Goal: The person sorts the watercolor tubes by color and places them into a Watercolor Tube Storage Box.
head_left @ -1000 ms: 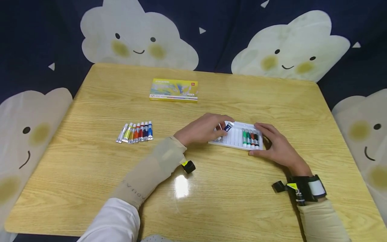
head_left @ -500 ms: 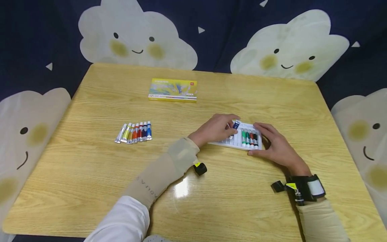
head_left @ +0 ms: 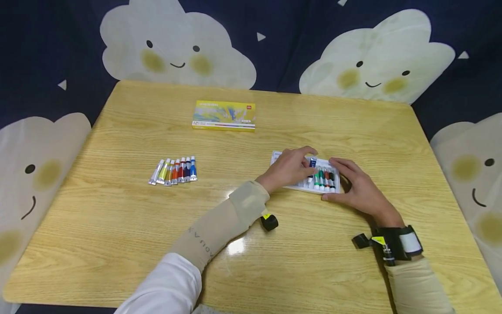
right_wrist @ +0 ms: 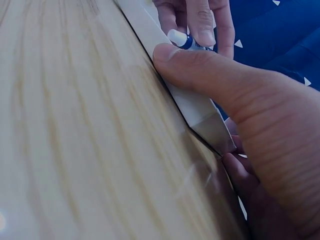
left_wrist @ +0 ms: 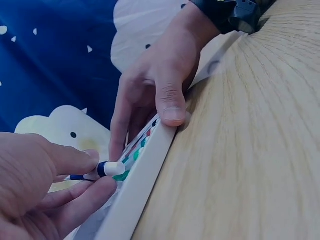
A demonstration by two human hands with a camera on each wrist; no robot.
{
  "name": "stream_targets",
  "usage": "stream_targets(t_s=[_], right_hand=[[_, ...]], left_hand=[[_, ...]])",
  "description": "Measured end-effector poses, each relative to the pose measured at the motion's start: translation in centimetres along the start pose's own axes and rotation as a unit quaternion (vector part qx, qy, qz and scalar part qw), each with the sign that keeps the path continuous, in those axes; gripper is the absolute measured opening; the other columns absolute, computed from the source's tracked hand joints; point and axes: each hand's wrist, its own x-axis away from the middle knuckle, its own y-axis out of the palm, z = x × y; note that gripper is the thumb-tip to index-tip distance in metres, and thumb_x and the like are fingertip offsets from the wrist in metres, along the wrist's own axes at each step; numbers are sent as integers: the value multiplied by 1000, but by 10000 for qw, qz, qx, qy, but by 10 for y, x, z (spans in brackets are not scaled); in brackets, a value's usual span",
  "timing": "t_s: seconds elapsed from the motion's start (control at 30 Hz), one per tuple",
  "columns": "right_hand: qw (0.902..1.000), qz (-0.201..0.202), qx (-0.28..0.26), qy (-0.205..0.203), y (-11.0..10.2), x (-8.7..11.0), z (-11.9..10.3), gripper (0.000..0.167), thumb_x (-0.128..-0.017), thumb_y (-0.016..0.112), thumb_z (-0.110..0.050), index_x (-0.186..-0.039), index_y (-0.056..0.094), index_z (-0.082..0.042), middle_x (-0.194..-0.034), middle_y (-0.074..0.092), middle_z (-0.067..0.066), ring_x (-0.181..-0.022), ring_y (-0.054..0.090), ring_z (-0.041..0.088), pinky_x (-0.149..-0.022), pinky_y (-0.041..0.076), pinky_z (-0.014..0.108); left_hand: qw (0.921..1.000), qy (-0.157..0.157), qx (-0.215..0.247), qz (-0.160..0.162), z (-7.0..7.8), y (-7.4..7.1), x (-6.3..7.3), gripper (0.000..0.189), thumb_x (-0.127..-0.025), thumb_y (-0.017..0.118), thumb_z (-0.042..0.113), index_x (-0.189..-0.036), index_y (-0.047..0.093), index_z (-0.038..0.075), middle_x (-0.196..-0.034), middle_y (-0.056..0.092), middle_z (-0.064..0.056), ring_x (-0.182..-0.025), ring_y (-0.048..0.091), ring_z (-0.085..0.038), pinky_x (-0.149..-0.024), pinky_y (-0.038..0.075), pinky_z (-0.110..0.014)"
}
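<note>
My left hand [head_left: 288, 168] pinches a dark blue paint tube [head_left: 312, 162] between thumb and fingers, over the white plastic tray [head_left: 276, 155]. In the left wrist view the tube's white cap [left_wrist: 115, 168] points towards the tray's near wall [left_wrist: 145, 185]. Beside it in the tray lie a green tube [head_left: 317, 179], a darker green one, a brown one [head_left: 327, 179] and a black one [head_left: 332, 181]. My right hand [head_left: 358, 189] grips the tray's right end, its thumb [right_wrist: 172, 60] on the near edge and fingers at the far side. The left hand hides the tray's left part.
Several paint tubes [head_left: 176, 171], from silver and yellow through red to blue, lie side by side on the wooden table [head_left: 117, 235] at left. Behind them is a yellow paint box [head_left: 223, 115]. A dark blue cloth with clouds [head_left: 180, 43] hangs around the table.
My left hand has moved right along the tray with the blue tube, which now stands beside the green one and less slanted. The right hand keeps its place on the tray.
</note>
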Motion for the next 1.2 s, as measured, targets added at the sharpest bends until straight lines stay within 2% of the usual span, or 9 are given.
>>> stream_targets(t_s=[0.13,0.27,0.43,0.53,0.77,1.2], right_hand=[[10000,6,-5,-2,0,1,0,103,-77,90,-45,-162,36,-20,-165,36,12,-149,37,42,-113,35,67],[10000,-3,4,10,1,0,0,103,-77,90,-45,-162,37,-19,-165,36,11,-150,37,41,-114,34,67],[10000,-30,13,43,1,0,-1,104,-77,90,-46,-162,36,-19,-165,35,11,-150,37,41,-114,34,66],[10000,-48,29,64,0,0,-1,104,-78,90,-47,-162,36,-19,-165,35,11,-150,36,41,-115,34,66],[10000,-51,5,64,0,0,-1,103,-78,90,-46,-162,36,-18,-166,35,11,-150,36,42,-114,34,66],[9999,54,21,-115,1,-1,3,103,-77,91,-41,-161,37,-17,-164,36,12,-149,37,41,-114,35,64]], left_hand=[[10000,-14,-10,91,0,4,-2,46,-98,72,27,-141,59,15,-103,78,-2,-82,69,-6,-84,55,-24],[10000,-73,11,62,-1,7,-2,43,-97,74,28,-136,62,14,-99,76,-1,-79,65,-6,-72,48,-18],[9997,-206,67,78,-1,8,-1,43,-97,75,29,-135,63,12,-93,72,2,-71,60,-7,-65,45,-18],[9996,-225,76,137,-1,9,-1,43,-96,75,29,-135,64,12,-96,74,1,-74,62,-6,-68,47,-18],[9995,-153,152,220,1,11,-1,43,-96,75,26,-135,65,13,-108,75,-2,-93,67,-8,-81,51,-20],[9996,-121,-132,205,2,14,-2,40,-96,75,28,-132,70,10,-105,74,-1,-91,63,-7,-79,48,-17]])
